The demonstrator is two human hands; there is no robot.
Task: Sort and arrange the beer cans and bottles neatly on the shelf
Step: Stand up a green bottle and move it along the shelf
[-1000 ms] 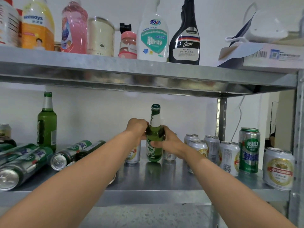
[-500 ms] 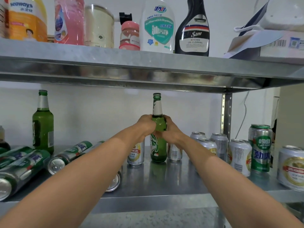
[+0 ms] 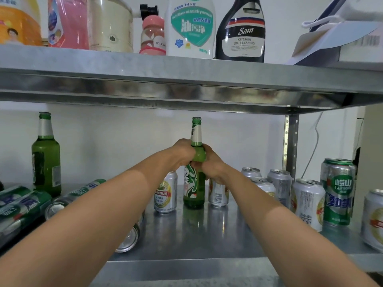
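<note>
Left forearm [image 3: 103,214] hides most of fallen can [image 3: 129,239]; far-right can [image 3: 373,218] cut off by frame. I see left hand [image 3: 183,154], right hand [image 3: 212,165] both curled round green bottle [image 3: 194,191] shoulder, upright, middle of shelf [image 3: 186,237].

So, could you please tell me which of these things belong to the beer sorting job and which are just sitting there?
Job: green bottle gripped by left hand and right hand; second bottle standing left; green cans lying down; upright silver cans; tall green can.

Just there, upper shelf: white cleaner bottle; black Sam bottle; pink bottle; cream canister; box.
</note>
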